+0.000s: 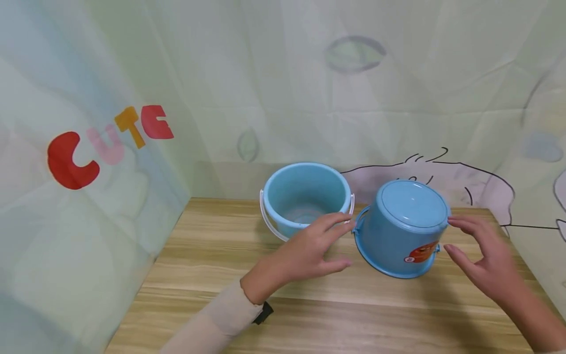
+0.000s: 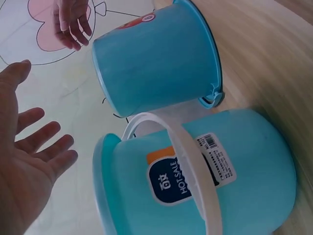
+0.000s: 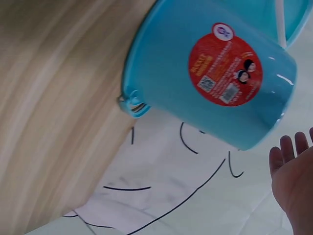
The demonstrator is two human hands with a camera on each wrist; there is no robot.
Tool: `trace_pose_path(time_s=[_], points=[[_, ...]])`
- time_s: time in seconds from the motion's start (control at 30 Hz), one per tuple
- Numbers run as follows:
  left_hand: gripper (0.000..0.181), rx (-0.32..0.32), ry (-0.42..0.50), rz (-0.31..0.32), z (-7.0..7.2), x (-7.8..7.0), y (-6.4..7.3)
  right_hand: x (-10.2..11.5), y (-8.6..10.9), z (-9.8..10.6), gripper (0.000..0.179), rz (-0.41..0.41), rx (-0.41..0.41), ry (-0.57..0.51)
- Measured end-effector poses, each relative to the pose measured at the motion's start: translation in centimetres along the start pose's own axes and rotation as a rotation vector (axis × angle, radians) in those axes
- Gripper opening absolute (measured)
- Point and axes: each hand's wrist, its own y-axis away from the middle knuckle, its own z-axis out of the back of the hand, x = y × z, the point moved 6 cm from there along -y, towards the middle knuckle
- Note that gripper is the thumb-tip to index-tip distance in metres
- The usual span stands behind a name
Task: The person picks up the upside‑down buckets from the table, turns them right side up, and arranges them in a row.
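Note:
A darker blue bucket (image 1: 391, 241) stands upside down on the table, its base facing up and its blue handle low at the rim. A round red sticker (image 3: 215, 81) shows on its side in the right wrist view. To its left a lighter blue bucket (image 1: 294, 184) stands upright with a white handle (image 1: 268, 222) hanging at its side. My left hand (image 1: 309, 250) hovers in front of the upright bucket, fingers spread, holding nothing. At the right side of the overturned bucket is my right hand (image 1: 486, 258), its fingers extended and apart from the bucket in the right wrist view.
Both buckets are near the back edge of a wood-grain table (image 1: 212, 246). A printed cloth (image 1: 283, 93) hangs behind and along the left side, with coloured letters on it. The left sleeve (image 1: 221, 314) and a black strap piece (image 1: 264, 313) extend over the table's front.

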Motion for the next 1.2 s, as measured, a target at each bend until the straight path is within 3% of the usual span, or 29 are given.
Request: trace_pose_path(time_s=[0.17, 0.3, 0.53, 0.83, 1.2], points=[[0.061, -0.027, -0.089, -0.142, -1.4, -1.0, -0.5, -1.3, 1.8, 0.3, 0.057, -0.002, 0.027, 0.055], [0.056, -0.001, -0.110, -0.181, -2.8, -1.3, -0.8, -2.5, 2.9, 0.1, 0.054, 0.003, 0.067, 0.078], [0.048, 0.121, -0.072, -0.138, -5.3, -1.0, -1.2, -3.8, 4.2, -1.1, 0.052, 0.041, 0.120, 0.118], [0.049, 0.230, -0.152, -0.117, -8.5, -0.3, -1.4, -5.5, 5.6, -2.9, 0.053, 0.109, 0.190, 0.194], [0.047, 0.389, -0.242, -0.003, -12.3, 1.7, -1.1, -7.4, 6.4, -4.8, 0.045, 0.202, 0.235, 0.225]])
